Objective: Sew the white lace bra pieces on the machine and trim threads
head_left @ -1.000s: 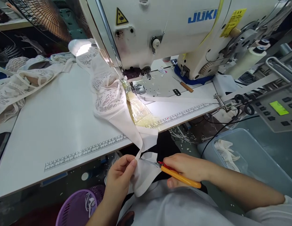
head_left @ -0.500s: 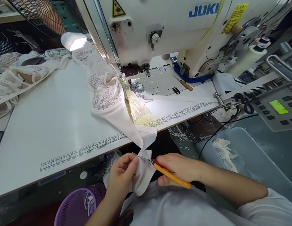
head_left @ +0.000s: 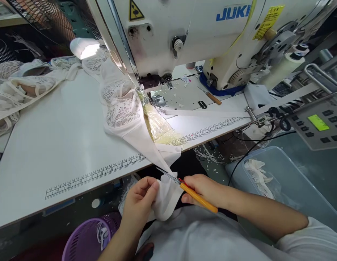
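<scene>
My left hand [head_left: 142, 197] pinches the edge of a white fabric band between thumb and fingers, just past the table's front edge. The band belongs to a white lace bra [head_left: 124, 114] that lies on the table beside the sewing machine's needle area. My right hand [head_left: 198, 190] is wrapped round the orange handle of a pair of scissors [head_left: 198, 197]. The blades point up and to the left across the band, a little above my left fingertips. Whether they touch the cloth I cannot tell.
A JUKI sewing machine [head_left: 168, 40] stands over the white table [head_left: 57, 145]. More lace bras [head_left: 27, 88] lie at the left. An awl [head_left: 211, 97] and a razor blade [head_left: 202, 104] rest near the machine. Below are a purple basket [head_left: 76, 237] and a clear bin [head_left: 293, 181].
The scissors have shifted slightly up and right, away from my left fingertips. My left hand keeps its pinch on the band, whose loose part has moved a little.
</scene>
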Motion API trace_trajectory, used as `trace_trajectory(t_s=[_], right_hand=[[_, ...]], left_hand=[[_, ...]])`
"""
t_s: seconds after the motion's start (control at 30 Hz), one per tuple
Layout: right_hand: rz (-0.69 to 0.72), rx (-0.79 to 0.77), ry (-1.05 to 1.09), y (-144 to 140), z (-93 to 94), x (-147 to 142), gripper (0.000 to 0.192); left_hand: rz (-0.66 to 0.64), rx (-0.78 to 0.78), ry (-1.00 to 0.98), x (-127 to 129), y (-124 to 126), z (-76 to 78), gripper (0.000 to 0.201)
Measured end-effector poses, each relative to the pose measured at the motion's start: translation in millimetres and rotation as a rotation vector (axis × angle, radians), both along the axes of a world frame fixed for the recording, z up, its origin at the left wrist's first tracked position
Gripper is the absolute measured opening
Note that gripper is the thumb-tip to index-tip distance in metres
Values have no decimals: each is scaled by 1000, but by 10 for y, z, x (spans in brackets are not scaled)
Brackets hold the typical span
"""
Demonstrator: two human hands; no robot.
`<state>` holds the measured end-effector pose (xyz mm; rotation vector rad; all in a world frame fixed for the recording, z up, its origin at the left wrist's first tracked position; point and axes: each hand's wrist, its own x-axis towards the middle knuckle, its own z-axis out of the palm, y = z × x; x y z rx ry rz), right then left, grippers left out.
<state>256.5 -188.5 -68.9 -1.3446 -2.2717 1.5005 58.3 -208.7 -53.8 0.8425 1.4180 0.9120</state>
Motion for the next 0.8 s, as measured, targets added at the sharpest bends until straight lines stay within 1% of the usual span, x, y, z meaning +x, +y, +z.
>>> trace_trajectory(t_s=[0.1,0.17,0.23,0.3,0.37,0.47,0.53,0.6,0.7,0.77,0.8], right_hand=[[-134,113,165,49,67,52,45],[-219,201,292,87,139,57,37],[-250,277,373,118,199,27,24],[-240,318,425,139,226,-33,16],[-228,291,474,149,221,-108,15],[-222,180,498,148,179,-208,20],[-207,110,492,142,154,-242,23],[-199,74,486,138,148,-232,23],[-222,122,446,143,188,-125,22],[-265,191,401,148,234,-5,18],[-287,213,372,147,254,59,17]], left_hand=[[-52,9,13,10,-8,21,20],[-101,28,35,21,-12,25,19],[-151,55,81,28,-17,19,19],[-201,94,142,28,-22,8,19],[-261,144,221,29,-28,3,19],[-353,247,357,53,-33,13,18],[-417,340,441,78,-27,23,19],[-499,451,529,77,-11,24,21],[-654,576,716,-36,34,-12,22],[-736,593,873,-190,72,-55,24],[-756,586,948,-279,89,-77,25]])
